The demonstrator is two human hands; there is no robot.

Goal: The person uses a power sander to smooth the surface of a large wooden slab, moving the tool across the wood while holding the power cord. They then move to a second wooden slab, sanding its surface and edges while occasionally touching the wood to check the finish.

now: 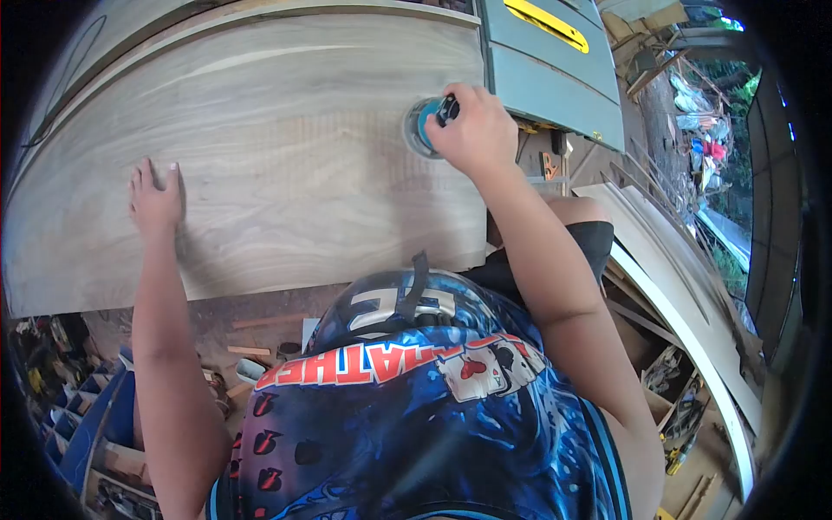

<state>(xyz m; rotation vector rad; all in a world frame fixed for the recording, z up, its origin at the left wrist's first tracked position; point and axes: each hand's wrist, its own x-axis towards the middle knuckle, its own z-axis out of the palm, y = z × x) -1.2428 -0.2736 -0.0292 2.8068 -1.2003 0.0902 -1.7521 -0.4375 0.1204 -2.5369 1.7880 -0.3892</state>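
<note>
A wide wooden panel [286, 199] with pale, wavy grain lies flat in front of me. Near its right end, my right hand [477, 130] is closed around the top of a teal and black orbital sander [425, 124]. The sander's round base rests on the panel, and its edge looks blurred. My palm and fingers hide part of its body. Toward the panel's left side, my left hand [156, 195] lies on the wood with fingers spread, holding nothing.
A grey-blue saw table [555, 78] with a yellow insert [548, 24] adjoins the panel's right end. Long wooden strips [251, 13] run along the far edge. Sheets of board [672, 269] lean at the right. Blue bins [74, 412] stand at lower left, and tools fill a wooden box [672, 381].
</note>
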